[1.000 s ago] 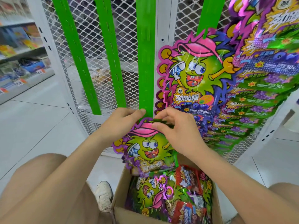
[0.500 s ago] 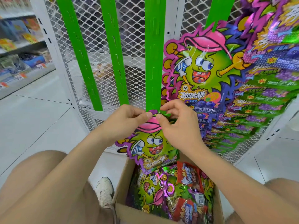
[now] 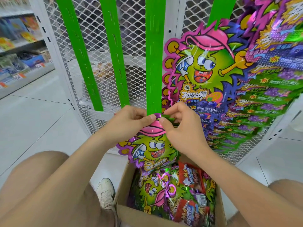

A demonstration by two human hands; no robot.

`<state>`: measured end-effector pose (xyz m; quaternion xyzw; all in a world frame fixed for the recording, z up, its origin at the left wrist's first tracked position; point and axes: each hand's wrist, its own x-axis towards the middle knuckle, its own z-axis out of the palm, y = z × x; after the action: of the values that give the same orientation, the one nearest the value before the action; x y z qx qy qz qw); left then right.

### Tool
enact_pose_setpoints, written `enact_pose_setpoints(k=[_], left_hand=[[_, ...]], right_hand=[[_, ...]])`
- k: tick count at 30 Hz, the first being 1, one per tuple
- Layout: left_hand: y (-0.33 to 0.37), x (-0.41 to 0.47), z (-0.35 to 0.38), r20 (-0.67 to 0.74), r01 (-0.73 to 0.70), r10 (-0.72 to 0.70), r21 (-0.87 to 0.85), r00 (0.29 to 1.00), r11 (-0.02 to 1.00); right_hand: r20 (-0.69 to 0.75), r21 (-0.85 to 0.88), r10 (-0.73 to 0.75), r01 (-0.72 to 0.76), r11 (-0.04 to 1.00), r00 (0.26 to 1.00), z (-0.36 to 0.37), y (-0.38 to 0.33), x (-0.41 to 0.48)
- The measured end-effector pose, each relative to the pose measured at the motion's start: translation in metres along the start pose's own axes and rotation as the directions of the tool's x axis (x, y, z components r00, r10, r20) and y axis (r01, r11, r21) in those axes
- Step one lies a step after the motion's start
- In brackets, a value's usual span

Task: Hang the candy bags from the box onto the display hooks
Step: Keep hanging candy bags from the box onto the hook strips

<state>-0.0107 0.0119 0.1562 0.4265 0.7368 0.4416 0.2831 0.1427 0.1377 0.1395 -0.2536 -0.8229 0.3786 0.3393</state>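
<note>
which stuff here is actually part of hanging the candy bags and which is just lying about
Part of the job: held candy bag, pinched at its top by left hand and right hand; green display strip; cardboard box; bags in the box; hung bags.

Just there: store shelves; white shoe; mesh panel.

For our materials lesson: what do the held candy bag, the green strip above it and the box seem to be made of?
Candy bag: glossy metallised plastic film, likely; its purple edge glints. Green strip: smooth plastic, probably; thin, flat, slotted. Box: brown cardboard, matt, with a plain folded flap.
</note>
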Motion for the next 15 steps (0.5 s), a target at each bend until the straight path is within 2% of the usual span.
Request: enact_pose_setpoints(k=[4, 7, 10, 15], left_hand=[[0.006, -0.002, -0.004, -0.001, 0.026, -0.026, -0.039, 1.0, 0.999], [0.004, -0.003, -0.005, 0.053, 0.04, -0.038, -0.04, 0.998, 0.998], [-0.002, -0.002, -0.003, 0.072, 0.033, -0.03, -0.041, 0.997, 0.999], [-0.004, -0.002, 0.002, 0.005, 0.062, -0.061, -0.071, 0.998, 0.996]], right_hand=[[-0.079, 0.071, -0.079, 0.084, 0.994, 0.994, -0.001, -0.005, -0.005], [-0.115, 0.09, -0.101, 0.112, 0.99, 0.988, -0.003, -0.005, -0.003], [-0.072, 0.084, -0.052, 0.058, 0.995, 0.996, -0.003, -0.002, -0.001], [-0.002, 0.042, 0.015, -0.015, 0.999, 1.0, -0.001, 0.005, 0.002]])
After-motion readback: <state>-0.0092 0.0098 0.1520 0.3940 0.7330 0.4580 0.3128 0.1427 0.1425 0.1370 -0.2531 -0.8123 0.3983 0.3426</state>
